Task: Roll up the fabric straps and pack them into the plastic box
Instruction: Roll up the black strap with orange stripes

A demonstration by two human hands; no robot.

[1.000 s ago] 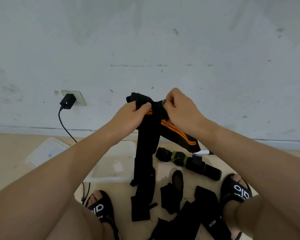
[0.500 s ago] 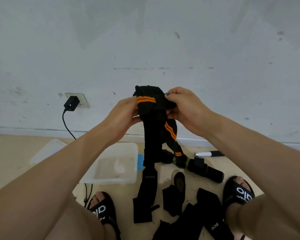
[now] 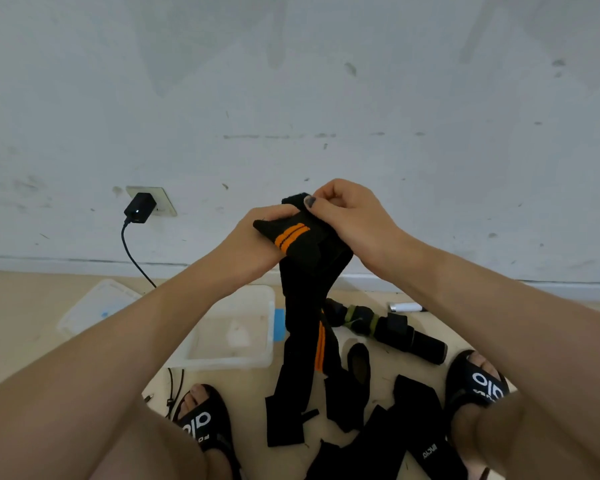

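At far left a translucent lid [image 3: 97, 308] lies flat on the floor, near a black charger [image 3: 140, 208] plugged into a wall socket, its cable trailing down. Right of the lid stands the plastic box [image 3: 234, 329], open on the floor, nothing clearly visible inside. The left hand [image 3: 257, 242] is held above the box, fingers curled around the left end of a black fabric strap [image 3: 300, 306] with orange stripes. The strap's upper end is bunched between both hands, and its length hangs down, with the tail reaching the floor between the sandalled feet. The right hand [image 3: 349, 216] pinches the top edge of the bunched end, thumb pressed on the fabric. Right of the hanging strap, a rolled strap bundle [image 3: 387, 329] lies on the floor, with loose black straps [image 3: 388, 434] scattered nearer the feet. A white lighter [image 3: 406, 308] lies beyond the bundle.
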